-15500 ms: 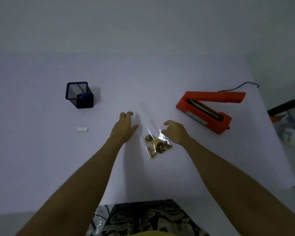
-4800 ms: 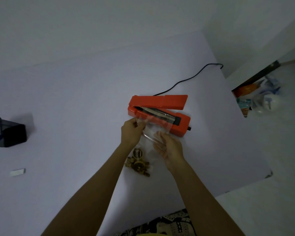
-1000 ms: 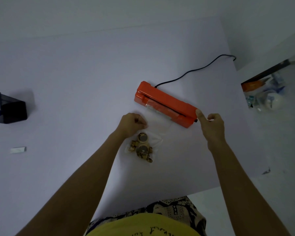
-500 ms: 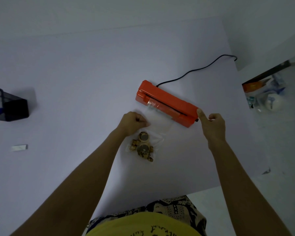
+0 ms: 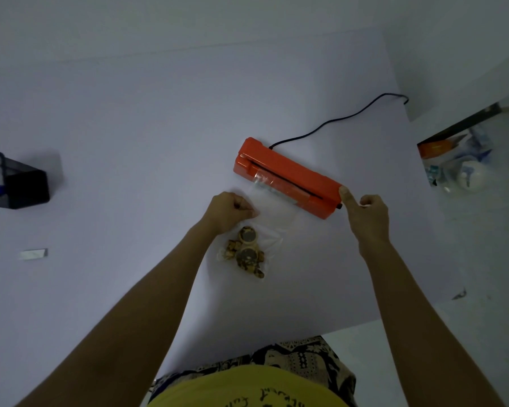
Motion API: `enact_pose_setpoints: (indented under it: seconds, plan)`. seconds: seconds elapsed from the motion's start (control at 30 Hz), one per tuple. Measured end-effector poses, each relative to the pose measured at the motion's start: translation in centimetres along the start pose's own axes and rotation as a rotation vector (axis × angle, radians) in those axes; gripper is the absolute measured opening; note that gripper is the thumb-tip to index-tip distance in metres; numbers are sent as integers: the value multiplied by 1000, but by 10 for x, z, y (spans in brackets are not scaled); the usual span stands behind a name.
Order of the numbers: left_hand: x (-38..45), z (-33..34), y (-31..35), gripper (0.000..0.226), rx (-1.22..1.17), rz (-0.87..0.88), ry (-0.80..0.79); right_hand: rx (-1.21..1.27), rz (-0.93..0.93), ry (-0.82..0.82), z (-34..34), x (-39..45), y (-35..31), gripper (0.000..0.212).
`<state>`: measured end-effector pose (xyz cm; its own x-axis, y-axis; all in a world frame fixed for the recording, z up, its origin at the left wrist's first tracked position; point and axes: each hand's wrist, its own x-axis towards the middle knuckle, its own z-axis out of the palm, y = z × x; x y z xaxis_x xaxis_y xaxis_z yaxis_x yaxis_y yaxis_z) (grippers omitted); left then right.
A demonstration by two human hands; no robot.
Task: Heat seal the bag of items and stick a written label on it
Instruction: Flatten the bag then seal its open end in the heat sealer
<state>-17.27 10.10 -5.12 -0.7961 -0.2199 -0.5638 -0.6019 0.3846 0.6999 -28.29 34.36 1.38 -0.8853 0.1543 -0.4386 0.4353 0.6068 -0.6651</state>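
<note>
An orange heat sealer (image 5: 287, 177) lies on the white table with its arm down; a thin dark gap shows along the jaw. The open end of a clear plastic bag (image 5: 272, 214) is caught in that jaw. Several small brass items (image 5: 247, 252) sit at the bag's near end. My left hand (image 5: 229, 208) pinches the bag's left edge. My right hand (image 5: 365, 214) is at the sealer's right end, thumb pressed on the arm's tip and the other fingers curled. A small white label (image 5: 33, 254) lies at the far left.
A black mesh pen holder (image 5: 14, 183) with a blue pen stands at the left edge. The sealer's black cord (image 5: 335, 120) runs back right to the table's corner. Off the table's right edge are clutter and plastic items (image 5: 459, 165). The table's near edge is close to my body.
Over the last second a thin dark gap has appeared along the sealer's jaw. Both hands stay where they were. Earlier the sealer's arm stood raised and both hands fed the bag in.
</note>
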Motion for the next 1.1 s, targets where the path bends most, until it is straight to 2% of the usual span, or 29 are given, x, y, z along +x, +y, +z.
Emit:
enact_pose_setpoints:
  seconds: [0.23, 0.37, 0.47, 0.53, 0.6, 0.7, 0.77, 0.87, 0.97, 1.1]
  plan:
    - [-3, -2, 6, 23, -5, -8, -3, 25, 15, -18, -3, -1, -4, 48]
    - [-6, -8, 10, 42, -23, -28, 30, 92, -15, -17, -4, -7, -8, 41]
    - [-8, -14, 15, 51, -68, 3, 209, 179, -59, -3, -4, -14, -12, 44]
    - [-7, -20, 20, 57, -55, 85, 390, 240, -87, 30, -6, -20, -17, 44]
    - [-3, -28, 27, 66, 4, 196, 492, 346, -124, 79, -6, -27, -21, 45]
    - [3, -39, 43, 75, 38, 318, 439, 474, -137, 134, -5, -39, -20, 49]
    - [7, -43, 53, 77, 71, 378, 373, 468, -130, 112, -1, -46, -14, 51]
    - [12, -45, 65, 65, 122, 421, 328, 358, -141, 6, 11, -52, 1, 48]
    - [17, -47, 68, 52, 220, 473, 322, 234, -93, -118, 27, -52, 17, 37]
    - [11, -46, 65, 47, 57, 494, 285, 124, -5, -239, 44, -47, 29, 21]
